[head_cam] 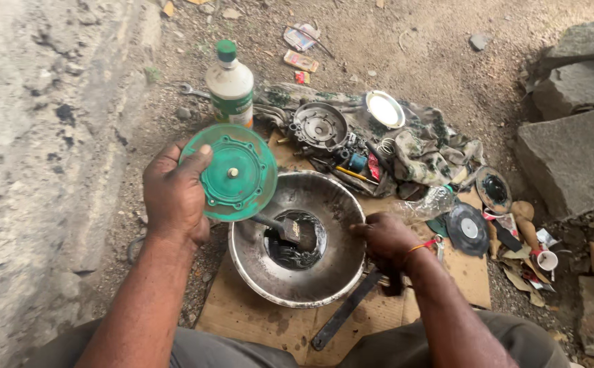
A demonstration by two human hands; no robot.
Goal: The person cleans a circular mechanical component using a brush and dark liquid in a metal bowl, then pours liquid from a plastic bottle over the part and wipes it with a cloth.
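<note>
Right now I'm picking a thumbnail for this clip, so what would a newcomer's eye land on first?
First the green round diaphragm plate, held up in the left hand above the rim of the dented metal bowl. Next, the bowl itself at centre on cardboard, with a brush standing in dark liquid and the right hand on its right rim. Behind them stands a white bottle with a green cap.

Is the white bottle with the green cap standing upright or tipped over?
Upright. The white bottle stands on the dirt ground with its green cap on top, behind the green disc.
</note>
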